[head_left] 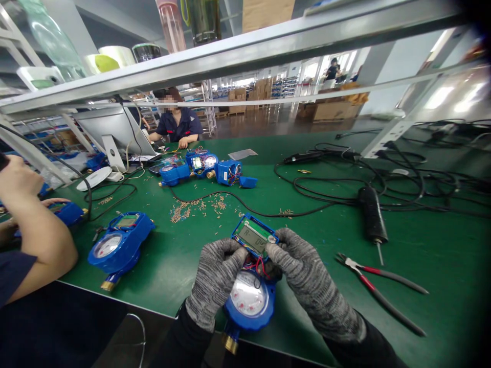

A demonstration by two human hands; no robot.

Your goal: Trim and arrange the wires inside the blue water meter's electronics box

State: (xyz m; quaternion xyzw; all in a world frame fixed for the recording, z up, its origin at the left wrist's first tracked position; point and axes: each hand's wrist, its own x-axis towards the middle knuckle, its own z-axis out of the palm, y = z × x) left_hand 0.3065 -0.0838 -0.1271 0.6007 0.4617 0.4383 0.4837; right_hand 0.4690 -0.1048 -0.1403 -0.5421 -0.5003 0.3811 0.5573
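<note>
Centrally, both hands, left hand (215, 278) and right hand (303, 276), gripping water meter (249, 296) at table edge (115, 299).

Both hands wear knitted gloves in a mottled grey, dark and pale threads mixed into a fine speckle. The left hand (215, 278) shows the glove's ribbed cuff just behind the wrist, slightly paler in tone. The right hand (307, 276) has the same marled knit, creased across the knuckles. Behind each cuff a black sleeve covers the forearm; the 2 sleeves are plain and unmarked.
</note>
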